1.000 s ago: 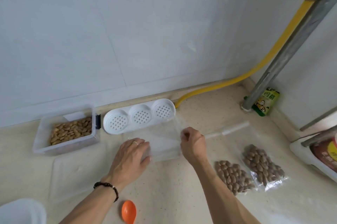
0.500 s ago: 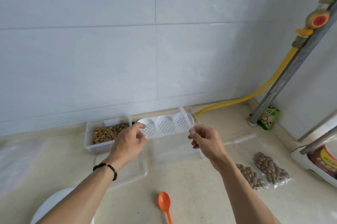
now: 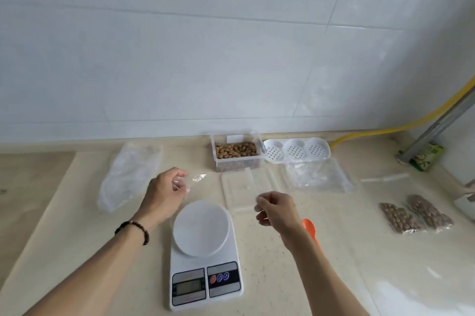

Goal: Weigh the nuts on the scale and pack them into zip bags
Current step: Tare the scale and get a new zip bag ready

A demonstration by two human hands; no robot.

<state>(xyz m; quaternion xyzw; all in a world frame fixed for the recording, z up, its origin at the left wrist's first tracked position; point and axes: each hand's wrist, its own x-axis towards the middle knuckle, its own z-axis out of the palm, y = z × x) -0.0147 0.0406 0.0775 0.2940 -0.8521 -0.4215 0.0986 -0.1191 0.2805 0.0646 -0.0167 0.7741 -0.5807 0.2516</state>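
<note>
**Head view: bag stretched over the scale**

I see my left hand (image 3: 165,191) and right hand (image 3: 276,209) each pinching an end of a clear zip bag (image 3: 198,177), its long axis spanning left-right just behind the scale (image 3: 204,254). Nuts (image 3: 236,150) sit toward the counter's back edge, nearer my right hand.

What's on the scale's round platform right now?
Nothing rests on the scale platform. The clear zip bag held between left hand and right hand hangs above it.

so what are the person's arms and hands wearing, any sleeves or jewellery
Both forearms are bare, with no sleeves in view. The left hand has a dark beaded bracelet round its wrist. The right hand shows no jewellery or glove.
</note>
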